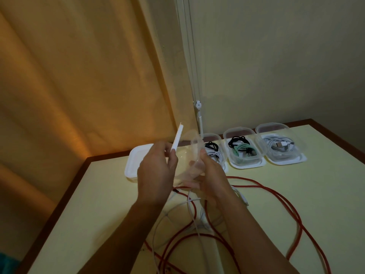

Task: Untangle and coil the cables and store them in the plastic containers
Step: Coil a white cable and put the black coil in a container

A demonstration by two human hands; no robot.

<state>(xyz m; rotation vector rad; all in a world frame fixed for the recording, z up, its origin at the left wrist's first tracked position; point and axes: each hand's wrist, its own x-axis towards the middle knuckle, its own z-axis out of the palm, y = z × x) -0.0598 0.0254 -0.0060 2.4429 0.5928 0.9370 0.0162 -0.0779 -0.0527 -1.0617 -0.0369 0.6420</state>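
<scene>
My left hand (156, 171) pinches a white lid (176, 139), which stands tilted above it. My right hand (209, 178) grips an empty clear container (194, 155), held in the air between both hands. Under my hands, on the pale yellow desk (94, 204) with a dark brown edge, red cables (280, 196) and white cables (158, 224) lie tangled. Beyond my right hand, three filled containers (244, 150) stand in a row near the beige wall (276, 56). An orange curtain (69, 76) hangs beyond my left hand.
</scene>
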